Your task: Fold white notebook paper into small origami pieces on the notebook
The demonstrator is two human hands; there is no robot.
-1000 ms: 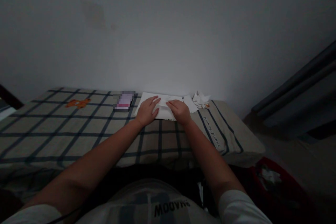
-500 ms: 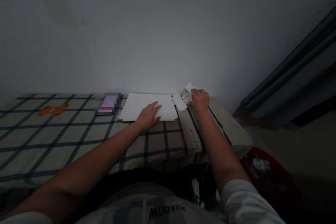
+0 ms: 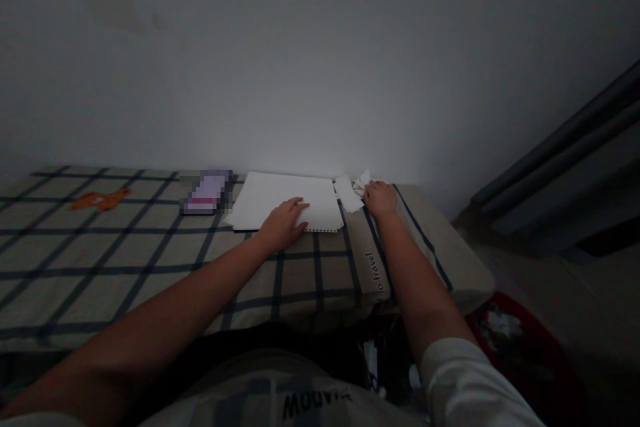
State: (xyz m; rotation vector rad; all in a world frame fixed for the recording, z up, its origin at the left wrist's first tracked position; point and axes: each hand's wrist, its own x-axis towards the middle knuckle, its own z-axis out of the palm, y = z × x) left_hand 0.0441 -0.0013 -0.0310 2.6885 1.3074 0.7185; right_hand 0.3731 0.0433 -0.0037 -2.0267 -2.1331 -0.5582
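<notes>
On the bed (image 3: 150, 260), my left hand (image 3: 283, 223) lies flat, pinning the paper stack (image 3: 285, 203); right hand (image 3: 381, 198) closed on paper scraps (image 3: 356, 188). Next I'd lift scraps clear w/o shifting the stack.

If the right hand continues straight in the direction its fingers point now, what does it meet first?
Probably the crumpled paper scraps: the right hand rests on the checked cloth, fingers pointing toward the wall and already at or touching the scraps. Behind them only the wall follows. Depth is unclear in this dim view.

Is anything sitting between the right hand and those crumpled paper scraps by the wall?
Nothing visible does. The right hand is already at the crumpled paper scraps, its fingers against them. The left hand rests flat on the white sheets, off to the side.
</notes>
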